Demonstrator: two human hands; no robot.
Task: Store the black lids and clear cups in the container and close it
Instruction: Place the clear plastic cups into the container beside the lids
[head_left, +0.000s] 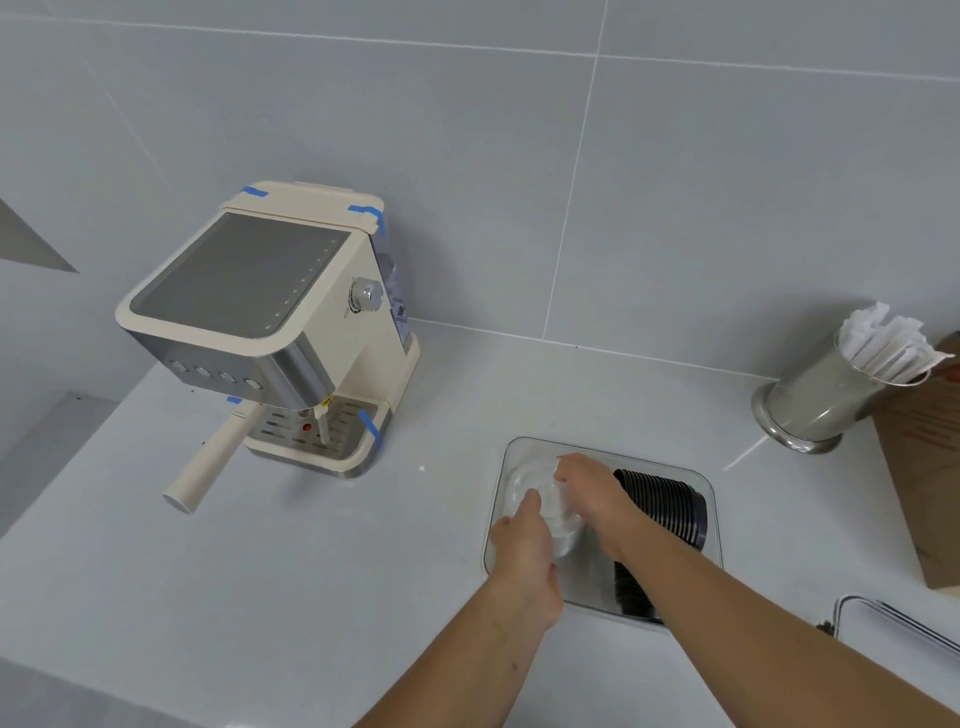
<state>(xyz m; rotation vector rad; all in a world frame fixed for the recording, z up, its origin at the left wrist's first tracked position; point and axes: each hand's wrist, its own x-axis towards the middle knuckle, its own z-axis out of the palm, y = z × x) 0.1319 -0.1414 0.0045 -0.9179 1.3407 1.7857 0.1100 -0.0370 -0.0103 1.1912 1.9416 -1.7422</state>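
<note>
A clear plastic container (707, 486) sits open on the white counter, right of centre. Inside it, on the right side, lies a stack of black lids (670, 506) on its side; a second dark stack (631, 592) shows at the container's near edge under my right forearm. A stack of clear cups (540, 499) lies on its side in the container's left half. My left hand (524, 551) grips the cups' near end and my right hand (592, 486) holds their far end from above. No container lid is in view.
A cream espresso machine (270, 332) stands at the back left, its portafilter handle (208, 462) pointing toward me. A steel cup of wrapped straws (831, 395) stands at the right, beside a brown cardboard sheet (930, 467). A wire rack (893, 618) shows at the lower right.
</note>
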